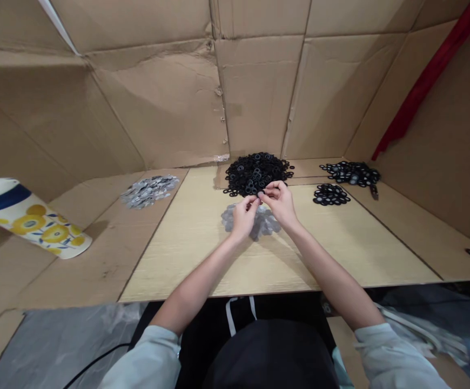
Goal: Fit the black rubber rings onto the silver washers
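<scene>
Black rings (256, 172) sit heaped at the board's far edge, just beyond the fingertips. From the left come a tipped paper cup (32, 219) and silver discs (149, 190). Then the left hand (243, 215) and right hand (280, 202) meet, both pinching a small piece (260, 193) above grey discs (265, 224). It looks like mid-fitting, and parts this tiny call for fine fingertip alignment. Ringed sets (331, 194) lie to the right.

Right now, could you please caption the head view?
Left hand and right hand meet over grey discs, before a black ring pile.
</scene>
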Demonstrator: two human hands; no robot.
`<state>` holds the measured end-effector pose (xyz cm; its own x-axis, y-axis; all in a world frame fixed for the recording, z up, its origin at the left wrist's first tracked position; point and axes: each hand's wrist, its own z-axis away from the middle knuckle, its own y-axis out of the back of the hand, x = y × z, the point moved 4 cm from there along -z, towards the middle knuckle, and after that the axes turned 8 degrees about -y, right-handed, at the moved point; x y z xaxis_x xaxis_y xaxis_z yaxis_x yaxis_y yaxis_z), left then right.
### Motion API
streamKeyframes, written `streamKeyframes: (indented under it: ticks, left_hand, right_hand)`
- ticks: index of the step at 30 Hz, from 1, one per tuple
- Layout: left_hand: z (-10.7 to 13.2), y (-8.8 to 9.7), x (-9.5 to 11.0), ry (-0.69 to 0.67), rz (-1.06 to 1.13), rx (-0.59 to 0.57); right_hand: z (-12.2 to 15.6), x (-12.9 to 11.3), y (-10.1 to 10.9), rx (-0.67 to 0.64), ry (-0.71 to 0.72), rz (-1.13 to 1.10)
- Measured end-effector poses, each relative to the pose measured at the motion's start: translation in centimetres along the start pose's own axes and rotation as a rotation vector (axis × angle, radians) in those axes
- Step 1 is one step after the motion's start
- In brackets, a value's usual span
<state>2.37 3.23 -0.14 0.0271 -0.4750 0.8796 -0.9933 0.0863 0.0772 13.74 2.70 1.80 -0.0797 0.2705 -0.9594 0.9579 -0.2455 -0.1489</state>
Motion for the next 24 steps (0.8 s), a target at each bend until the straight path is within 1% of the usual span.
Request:
streamKeyframes:
  ticks: [2,4,9,11,13,15,18,21,24]
  left_hand:
    - [-0.1,0.5,0.6,-0.089,-0.138,-0.007]
    - [-0.3,1.1,1.0,-0.15,-0.243,-0.013]
    - [-0.9,1.6,1.6,-0.309,-0.411,-0.14]
    - [-1.1,1.6,1.6,-0.363,-0.473,-0.18]
    - [-1.2,1.6,1.6,-0.404,-0.513,-0.201]
    - [-1.3,1.6,1.5,-0.415,-0.507,-0.199]
    - [-1.2,1.3,1.2,-0.36,-0.45,-0.175]
    - [-0.8,1.1,1.1,-0.299,-0.4,-0.119]
    - [-0.5,0.9,1.2,-0.291,-0.348,-0.067]
  right_hand:
    - [0.0,0.0,0.1,-0.018,-0.001,0.03]
    - [0.0,0.0,0.1,-0.047,-0.009,0.055]
    - [0.3,-0.2,-0.3,-0.124,-0.013,0.12]
    - [0.4,-0.2,-0.4,-0.116,-0.004,0.147]
    - [0.4,-0.1,-0.4,-0.091,-0.013,0.129]
    - [0.5,0.1,-0.4,-0.077,-0.062,0.059]
    - [0.6,0.4,-0.6,-0.075,-0.143,-0.044]
    - [0.6,0.6,-0.7,-0.087,-0.163,-0.094]
    - [0.6,0.7,-0.7,-0.126,-0.18,-0.118]
